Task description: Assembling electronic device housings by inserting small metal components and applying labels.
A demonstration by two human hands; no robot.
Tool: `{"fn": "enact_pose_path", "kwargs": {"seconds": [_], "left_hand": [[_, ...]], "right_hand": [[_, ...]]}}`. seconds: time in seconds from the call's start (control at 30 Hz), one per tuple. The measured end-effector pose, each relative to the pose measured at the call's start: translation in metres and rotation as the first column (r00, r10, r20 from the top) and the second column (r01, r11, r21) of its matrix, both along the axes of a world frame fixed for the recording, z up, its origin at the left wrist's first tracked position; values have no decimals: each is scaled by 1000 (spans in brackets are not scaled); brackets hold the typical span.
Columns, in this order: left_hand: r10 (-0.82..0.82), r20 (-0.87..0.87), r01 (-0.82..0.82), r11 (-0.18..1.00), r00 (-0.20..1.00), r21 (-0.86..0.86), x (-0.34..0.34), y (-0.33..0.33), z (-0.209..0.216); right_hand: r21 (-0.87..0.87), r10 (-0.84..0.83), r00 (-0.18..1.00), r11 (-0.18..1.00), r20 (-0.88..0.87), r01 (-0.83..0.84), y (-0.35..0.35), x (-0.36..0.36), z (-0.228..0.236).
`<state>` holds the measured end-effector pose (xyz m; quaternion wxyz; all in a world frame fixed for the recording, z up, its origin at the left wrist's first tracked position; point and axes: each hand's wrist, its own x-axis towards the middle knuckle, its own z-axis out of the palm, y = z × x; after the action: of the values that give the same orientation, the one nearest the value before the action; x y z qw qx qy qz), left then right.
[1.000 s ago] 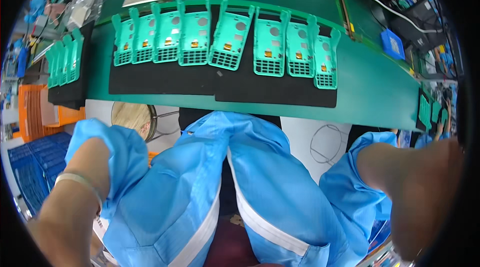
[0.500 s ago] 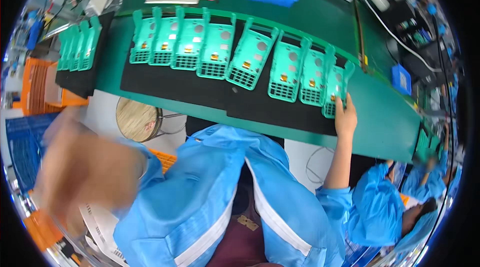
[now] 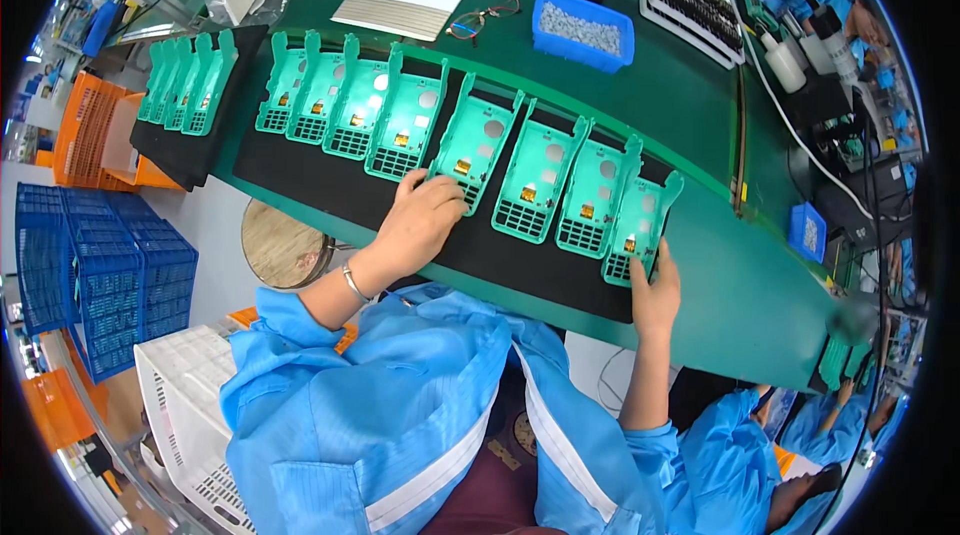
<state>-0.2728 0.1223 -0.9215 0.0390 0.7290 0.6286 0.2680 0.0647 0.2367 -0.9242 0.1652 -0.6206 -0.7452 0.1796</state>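
Note:
Several mint-green plastic housings, each with a grid of key openings and a small gold-coloured patch, lie side by side on a black mat (image 3: 330, 178). My left hand (image 3: 425, 220), with a bangle at its wrist, has its fingers curled over the lower end of a middle housing (image 3: 480, 140), which sits slightly turned and partly hidden by the fingertips. At the row's right end my right hand (image 3: 656, 297) grips the lower part of the last housing (image 3: 641, 220), thumb and fingers at its edges.
More green housings (image 3: 207, 85) stand at the far left. Behind the row are a blue bin (image 3: 583, 30) of small pale parts, paper sheets (image 3: 400, 3), glasses (image 3: 482, 17) and a white tray (image 3: 690, 10). Blue crates (image 3: 110, 275) and a stool (image 3: 283, 243) stand left; a co-worker's blue sleeve (image 3: 725, 455) is at right.
My left hand has come from the lower left, where it was a blur, to the middle housing. My right hand stays at the last housing. The view has shifted.

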Motion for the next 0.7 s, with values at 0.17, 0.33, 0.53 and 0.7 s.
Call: {"fn": "enact_pose_path", "kwargs": {"seconds": [0.17, 0.33, 0.53, 0.7], "left_hand": [[-243, 112, 246, 969, 964, -20, 21, -5, -6], [-240, 162, 255, 964, 957, -81, 15, -5, 5], [-187, 223, 190, 982, 957, 10, -2, 3, 12], [-104, 294, 73, 991, 950, 114, -5, 6, 24]], "right_hand": [[-150, -90, 971, 987, -223, 57, 24, 20, 12], [205, 242, 924, 961, -296, -186, 66, -34, 54], [447, 729, 685, 619, -18, -646, 118, -200, 81], [516, 715, 559, 319, 419, -795, 155, -326, 29]]}}
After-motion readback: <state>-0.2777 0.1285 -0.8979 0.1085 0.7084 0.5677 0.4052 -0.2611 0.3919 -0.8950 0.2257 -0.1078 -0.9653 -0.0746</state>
